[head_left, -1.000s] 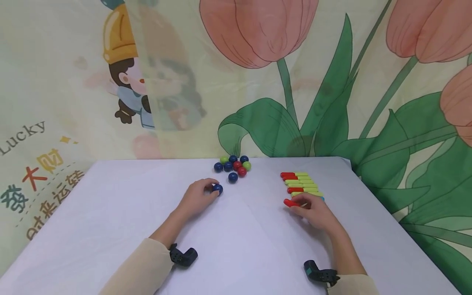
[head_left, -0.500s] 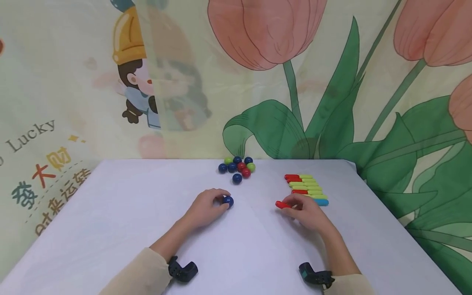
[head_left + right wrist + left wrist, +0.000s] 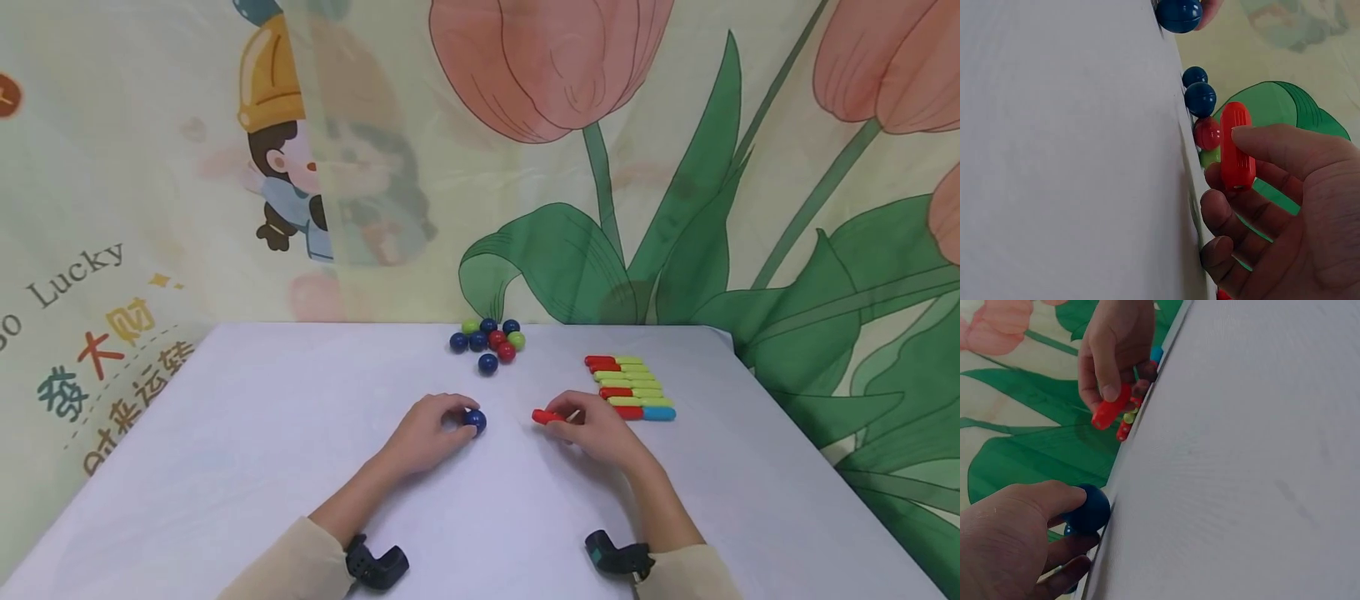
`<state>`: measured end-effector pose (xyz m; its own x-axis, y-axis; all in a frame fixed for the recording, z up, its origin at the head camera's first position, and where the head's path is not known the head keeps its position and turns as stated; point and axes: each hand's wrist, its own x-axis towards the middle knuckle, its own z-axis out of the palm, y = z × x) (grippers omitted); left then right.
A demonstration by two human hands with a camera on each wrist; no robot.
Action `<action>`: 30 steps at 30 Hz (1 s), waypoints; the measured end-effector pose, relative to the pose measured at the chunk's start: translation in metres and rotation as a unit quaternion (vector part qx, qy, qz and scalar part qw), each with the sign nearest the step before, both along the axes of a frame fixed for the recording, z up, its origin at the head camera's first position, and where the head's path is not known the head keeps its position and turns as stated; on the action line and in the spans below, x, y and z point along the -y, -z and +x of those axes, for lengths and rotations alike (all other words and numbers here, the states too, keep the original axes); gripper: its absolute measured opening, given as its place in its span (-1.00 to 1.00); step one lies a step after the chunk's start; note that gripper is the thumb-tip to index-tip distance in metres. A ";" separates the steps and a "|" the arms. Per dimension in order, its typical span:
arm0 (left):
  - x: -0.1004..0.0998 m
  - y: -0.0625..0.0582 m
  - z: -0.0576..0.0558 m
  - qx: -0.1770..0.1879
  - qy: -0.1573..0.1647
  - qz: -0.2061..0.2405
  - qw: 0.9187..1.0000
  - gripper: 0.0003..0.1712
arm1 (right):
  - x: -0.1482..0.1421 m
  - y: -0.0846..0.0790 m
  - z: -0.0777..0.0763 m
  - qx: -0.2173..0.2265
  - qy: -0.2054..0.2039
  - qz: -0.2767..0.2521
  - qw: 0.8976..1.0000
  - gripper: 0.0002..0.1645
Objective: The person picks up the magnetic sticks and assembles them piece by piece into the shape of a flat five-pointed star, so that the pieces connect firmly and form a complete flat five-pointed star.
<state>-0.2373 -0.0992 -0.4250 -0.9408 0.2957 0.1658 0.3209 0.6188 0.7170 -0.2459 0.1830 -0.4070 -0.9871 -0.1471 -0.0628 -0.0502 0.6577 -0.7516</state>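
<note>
My left hand (image 3: 429, 433) pinches a dark blue ball (image 3: 476, 422) between thumb and fingers, low over the white table. In the left wrist view the thumb lies across the top of that blue ball (image 3: 1090, 509). Facing it from the right, my right hand (image 3: 596, 425) holds a short red stick (image 3: 548, 416), its rounded end pointing left. The right wrist view shows the red stick (image 3: 1237, 147) with grooves along its side, pinched by the thumb and a finger, while the other fingers curl loosely. A small gap separates ball and stick.
Behind the hands a cluster of blue, red and green balls (image 3: 487, 364) sits near the far edge of the table (image 3: 315, 375). To the right lies a row of red, yellow-green and blue sticks (image 3: 633, 377). A printed cloth (image 3: 555, 258) hangs behind the table.
Both hands have moved toward each other: the left brought the blue ball rightward and nearer, the right carried the red stick leftward, away from the row. The head view has shifted slightly.
</note>
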 end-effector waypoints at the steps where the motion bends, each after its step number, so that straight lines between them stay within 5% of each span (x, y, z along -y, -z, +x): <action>1: -0.001 0.000 0.001 0.002 0.002 0.000 1.000 -0.64 | 0.002 0.000 0.000 0.000 -0.004 0.001 1.000 -0.68; 30: -0.009 0.002 0.012 -0.017 0.029 -0.011 0.999 -0.63 | 0.040 0.005 0.009 -0.008 -0.096 0.022 0.995 -0.78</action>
<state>-0.2252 -0.0899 -0.4269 -0.9158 0.3535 0.1908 0.3811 0.6143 0.6910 -0.2371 0.1431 -0.4119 -0.9421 -0.3303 -0.0574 -0.1897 0.6664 -0.7210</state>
